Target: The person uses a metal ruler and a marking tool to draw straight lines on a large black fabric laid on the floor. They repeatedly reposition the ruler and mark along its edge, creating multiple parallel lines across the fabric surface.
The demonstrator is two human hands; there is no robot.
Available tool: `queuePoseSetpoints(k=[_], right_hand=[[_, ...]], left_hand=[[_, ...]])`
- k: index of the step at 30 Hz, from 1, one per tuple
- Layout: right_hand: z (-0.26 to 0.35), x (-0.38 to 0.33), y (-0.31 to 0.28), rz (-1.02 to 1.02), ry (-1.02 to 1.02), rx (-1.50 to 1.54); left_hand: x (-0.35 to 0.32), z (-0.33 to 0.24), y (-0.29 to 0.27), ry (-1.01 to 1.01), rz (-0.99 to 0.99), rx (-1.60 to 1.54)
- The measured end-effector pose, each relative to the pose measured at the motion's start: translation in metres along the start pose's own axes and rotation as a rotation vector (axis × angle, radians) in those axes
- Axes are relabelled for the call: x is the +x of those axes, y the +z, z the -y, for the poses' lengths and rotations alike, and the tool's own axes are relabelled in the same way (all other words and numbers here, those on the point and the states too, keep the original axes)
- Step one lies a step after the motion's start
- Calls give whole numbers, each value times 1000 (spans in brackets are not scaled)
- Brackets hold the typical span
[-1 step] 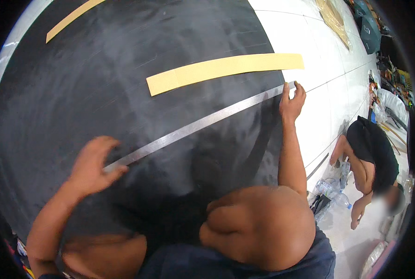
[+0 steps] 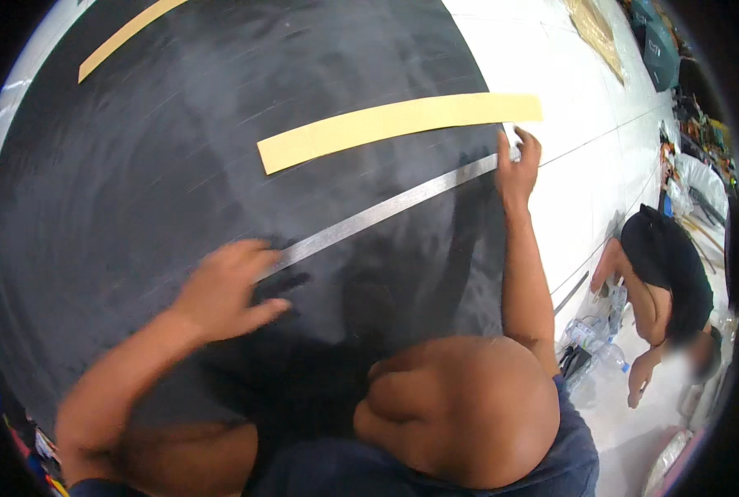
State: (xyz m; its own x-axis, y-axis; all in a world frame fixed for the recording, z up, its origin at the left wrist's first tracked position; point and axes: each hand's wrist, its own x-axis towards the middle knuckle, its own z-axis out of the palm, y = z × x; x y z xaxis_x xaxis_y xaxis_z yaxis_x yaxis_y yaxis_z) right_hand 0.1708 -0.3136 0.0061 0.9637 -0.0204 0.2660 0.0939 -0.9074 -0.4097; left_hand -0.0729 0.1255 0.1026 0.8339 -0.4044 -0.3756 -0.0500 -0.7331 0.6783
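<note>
A long, thin steel ruler point(image 2: 386, 207) lies slantwise on a large black sheet point(image 2: 179, 157). My right hand point(image 2: 517, 178) is at the ruler's far right end, by the sheet's edge, its thumb and fingers closed around that end. Over the ruler's near left part is my left hand point(image 2: 233, 290), slightly blurred, thumb and fingers apart; it hides the ruler's left end. Whether its fingertips touch the metal I cannot tell. Beyond the ruler a wide yellow-tan strip point(image 2: 386, 124) lies across the sheet, its right end reaching past the edge over the white floor.
Another yellow-tan strip point(image 2: 129, 37) lies at the far left. White floor tiles point(image 2: 585, 182) border the sheet on the right. There, another person point(image 2: 668, 265) in black bends low beside plastic bottles point(image 2: 610, 356). Brown wrapping point(image 2: 597, 37) lies at the far right.
My left hand has moved right along the ruler, away from where its left end was showing. The ruler's right end has shifted slightly left and nearer, with my right hand still at it.
</note>
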Motion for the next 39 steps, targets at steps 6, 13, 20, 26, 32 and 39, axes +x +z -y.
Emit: queuePoseSetpoints(k=[6,13,20,26,32,39], right_hand=[[124,29,64,419,-611,103],[208,-3,118,635,-893,186],[206,-6,114,726,-847,129],[148,66,80,763,-623,-20],[13,163,9,706,-430,-349],[-37,157,-21,808,-317,-352]], left_hand=[[119,-79,107,-93,-135,182],[144,-90,137,-279,-64,152],[148,-91,145,-354,59,216],[145,-90,143,-368,22,161],[148,-94,146,-344,-5,146],[148,-94,144,-344,-36,157]])
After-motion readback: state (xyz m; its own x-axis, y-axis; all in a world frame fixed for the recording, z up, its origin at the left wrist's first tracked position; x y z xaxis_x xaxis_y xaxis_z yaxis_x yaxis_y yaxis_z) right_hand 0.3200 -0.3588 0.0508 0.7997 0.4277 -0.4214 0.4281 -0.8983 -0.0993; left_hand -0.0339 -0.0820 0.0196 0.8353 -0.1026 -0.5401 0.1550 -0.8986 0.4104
